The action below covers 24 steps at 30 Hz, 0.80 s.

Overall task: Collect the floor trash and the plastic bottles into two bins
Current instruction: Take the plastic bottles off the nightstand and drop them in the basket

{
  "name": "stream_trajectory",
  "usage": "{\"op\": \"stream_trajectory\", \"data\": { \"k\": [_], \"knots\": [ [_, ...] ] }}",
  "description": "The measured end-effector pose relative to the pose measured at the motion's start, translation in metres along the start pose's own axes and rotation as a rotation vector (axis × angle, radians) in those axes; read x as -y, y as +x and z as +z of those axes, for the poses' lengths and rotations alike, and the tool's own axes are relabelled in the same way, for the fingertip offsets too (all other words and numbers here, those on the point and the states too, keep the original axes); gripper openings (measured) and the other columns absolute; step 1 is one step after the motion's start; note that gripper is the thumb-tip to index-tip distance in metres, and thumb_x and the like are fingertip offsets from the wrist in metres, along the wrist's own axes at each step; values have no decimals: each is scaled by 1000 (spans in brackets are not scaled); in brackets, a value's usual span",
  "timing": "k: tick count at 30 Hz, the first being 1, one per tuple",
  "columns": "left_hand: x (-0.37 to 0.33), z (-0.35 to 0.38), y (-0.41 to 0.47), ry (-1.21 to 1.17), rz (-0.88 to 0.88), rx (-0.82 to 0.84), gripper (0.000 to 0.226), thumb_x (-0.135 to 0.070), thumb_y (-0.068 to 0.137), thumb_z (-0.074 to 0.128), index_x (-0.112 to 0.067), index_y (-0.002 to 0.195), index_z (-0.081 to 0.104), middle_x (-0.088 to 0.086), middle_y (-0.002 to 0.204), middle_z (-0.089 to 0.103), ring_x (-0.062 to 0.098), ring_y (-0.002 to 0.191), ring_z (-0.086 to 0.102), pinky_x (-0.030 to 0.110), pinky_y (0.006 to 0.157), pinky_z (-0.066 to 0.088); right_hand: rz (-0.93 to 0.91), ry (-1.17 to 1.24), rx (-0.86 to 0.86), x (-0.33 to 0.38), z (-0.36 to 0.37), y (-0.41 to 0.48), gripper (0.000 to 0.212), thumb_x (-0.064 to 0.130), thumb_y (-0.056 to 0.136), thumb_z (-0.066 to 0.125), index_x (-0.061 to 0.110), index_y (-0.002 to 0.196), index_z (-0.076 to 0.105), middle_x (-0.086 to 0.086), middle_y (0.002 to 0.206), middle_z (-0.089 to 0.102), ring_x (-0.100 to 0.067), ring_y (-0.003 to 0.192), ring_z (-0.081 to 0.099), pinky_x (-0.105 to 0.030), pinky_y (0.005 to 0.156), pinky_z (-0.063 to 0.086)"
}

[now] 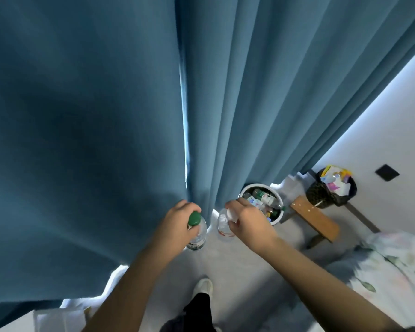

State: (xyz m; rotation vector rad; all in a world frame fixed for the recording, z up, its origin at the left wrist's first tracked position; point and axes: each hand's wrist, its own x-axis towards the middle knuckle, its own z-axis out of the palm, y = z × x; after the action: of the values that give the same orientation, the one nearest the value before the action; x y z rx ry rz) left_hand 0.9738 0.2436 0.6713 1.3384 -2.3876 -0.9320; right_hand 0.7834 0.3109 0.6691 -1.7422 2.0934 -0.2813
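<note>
The curtain (249, 92) and the right hand (247, 221) hid part of the white bin (279, 218); the trash (336, 183) in the far black bin (316, 195) was too small to tell.

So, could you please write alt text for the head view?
A person holds a clear plastic bottle in each hand before a blue curtain: a green-capped bottle in the left hand, a white-capped bottle in the right hand. Beyond stand a white bin of bottles and a dark bin of mixed trash.
</note>
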Motion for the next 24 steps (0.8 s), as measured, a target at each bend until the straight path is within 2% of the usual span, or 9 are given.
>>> {"op": "stream_trajectory", "data": {
  "k": [4, 7, 12, 16, 24],
  "knots": [
    [-19, 12, 59, -9, 69, 59, 31, -16, 76, 69, -23, 106, 63, -8, 104, 55, 14, 73, 51, 30, 75, 49, 99, -16, -7, -34, -24, 30, 42, 14, 83, 59, 20, 124, 54, -3, 124, 53, -31, 105, 59, -41, 83, 50],
    [-31, 18, 100, 54, 122, 118, 32, -21, 78, 68, -23, 109, 61, -6, 109, 55, 19, 82, 58, 31, 79, 48, 157, -20, -26, -55, -38, 49, 45, 16, 81, 60, 21, 125, 54, -4, 121, 54, -32, 104, 59, -44, 83, 50],
    [-48, 30, 148, 97, 182, 222, 29, -19, 83, 63, -19, 112, 61, -3, 113, 53, 21, 95, 58, 33, 84, 48, 240, -3, -60, -84, -50, 62, 45, 16, 82, 62, 20, 126, 54, -4, 128, 53, -33, 106, 59, -38, 84, 49],
    [-57, 44, 172, 88, 238, 254, 26, -18, 80, 64, -19, 105, 61, -2, 108, 54, 22, 93, 58, 38, 82, 49, 274, -24, -18, -106, -54, 66, 45, 16, 84, 59, 20, 129, 50, -4, 130, 51, -32, 107, 59, -33, 79, 45],
    [-93, 83, 211, 92, 232, 266, 21, -17, 78, 64, -22, 98, 58, -6, 101, 48, 20, 81, 55, 36, 75, 48, 297, 9, 18, -175, -73, 83, 46, 17, 83, 62, 21, 128, 51, -4, 126, 53, -31, 100, 61, -38, 80, 50]
  ]
}}
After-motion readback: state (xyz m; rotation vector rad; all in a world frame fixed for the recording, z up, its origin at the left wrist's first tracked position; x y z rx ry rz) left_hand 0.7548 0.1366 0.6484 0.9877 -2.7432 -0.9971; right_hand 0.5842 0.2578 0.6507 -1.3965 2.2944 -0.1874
